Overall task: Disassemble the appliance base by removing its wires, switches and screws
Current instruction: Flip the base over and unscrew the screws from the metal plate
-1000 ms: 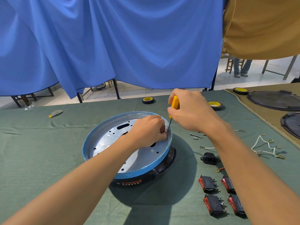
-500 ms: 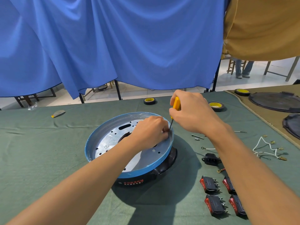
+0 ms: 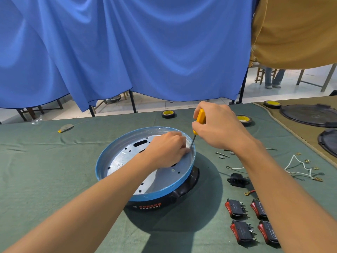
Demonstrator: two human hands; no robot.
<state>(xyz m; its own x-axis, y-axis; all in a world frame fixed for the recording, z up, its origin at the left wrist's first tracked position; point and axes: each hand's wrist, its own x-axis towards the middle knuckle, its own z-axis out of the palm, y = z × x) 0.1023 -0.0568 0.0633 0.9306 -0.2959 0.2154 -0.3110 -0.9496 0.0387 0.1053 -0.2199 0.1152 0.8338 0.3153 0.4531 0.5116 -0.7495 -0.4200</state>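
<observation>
On the green cloth table (image 3: 54,161), mid-frame, the round blue-rimmed metal appliance base (image 3: 127,157) is sitting. I'm gripping the yellow-handled screwdriver (image 3: 200,116) in my right hand (image 3: 218,128), tip down at the far rim. My left hand (image 3: 167,148) is curling its fingers at the tip, probably steadying a screw; I can't tell if it's pinching anything. My call for this step: pushing along the shaft axis and turning slowly, so the bit isn't camming out. Red rocker switches (image 3: 237,209) are lying to the right.

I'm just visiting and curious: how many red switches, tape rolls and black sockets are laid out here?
Red switches: 4
Tape rolls: 3
Black socket: 1
Total: 8
</observation>
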